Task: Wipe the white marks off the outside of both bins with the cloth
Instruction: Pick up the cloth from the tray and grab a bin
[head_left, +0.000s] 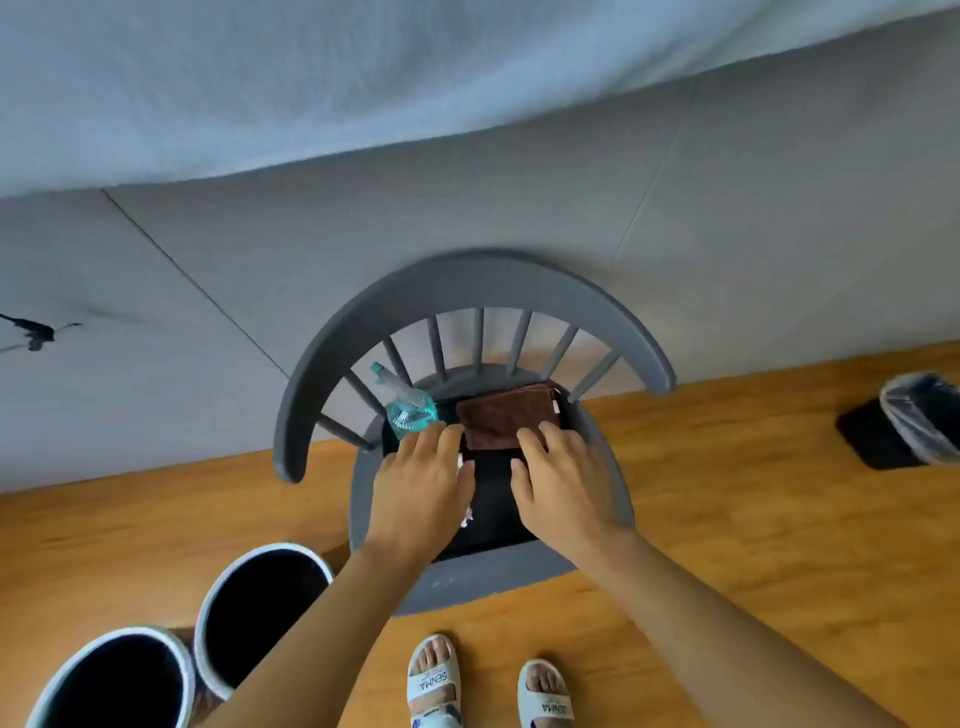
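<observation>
Cloth (506, 418) on chair (467, 280), beneath right hand (563, 480)

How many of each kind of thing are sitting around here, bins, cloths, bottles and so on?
Bins: 3, two white-rimmed bins by the chair, one lined bin at far right
Chair: 1
Brown cloth: 1
Spray bottle: 1
Sandals: 2
Total: 8

Soft daylight, fisheye edges, slight blur
</observation>
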